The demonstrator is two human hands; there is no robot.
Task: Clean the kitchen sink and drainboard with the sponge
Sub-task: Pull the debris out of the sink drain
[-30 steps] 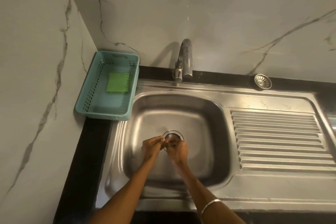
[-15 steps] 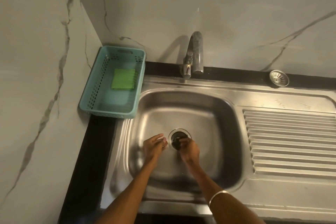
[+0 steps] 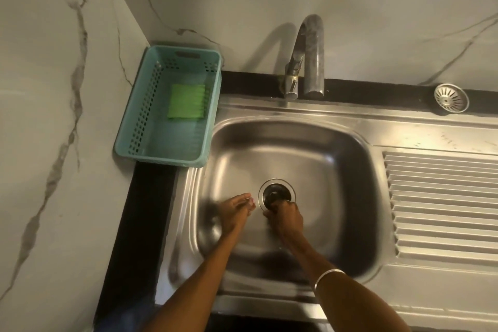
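The steel sink [image 3: 336, 170] has an open drain [image 3: 276, 191] in the middle of its basin. My right hand [image 3: 287, 219] lies at the drain's near rim with its fingers curled down against a dark part in the hole; whether it grips anything is hidden. My left hand [image 3: 234, 214] rests on the basin floor left of the drain, fingers straight and together, holding nothing. The green sponge [image 3: 186, 101] lies in the teal basket [image 3: 126, 148] left of the sink, apart from both hands. The ribbed drainboard [image 3: 442, 205] stretches to the right.
A curved tap [image 3: 310, 56] stands behind the basin, with no water running from it. A round metal strainer [image 3: 451, 97] sits on the black ledge at the back right. Marble walls close in the left and the back. A black counter strip [image 3: 134, 237] borders the sink's left side.
My hands were pressed together over the drain and have parted. The left hand has slid left; the right stays at the drain's rim. The view has moved closer.
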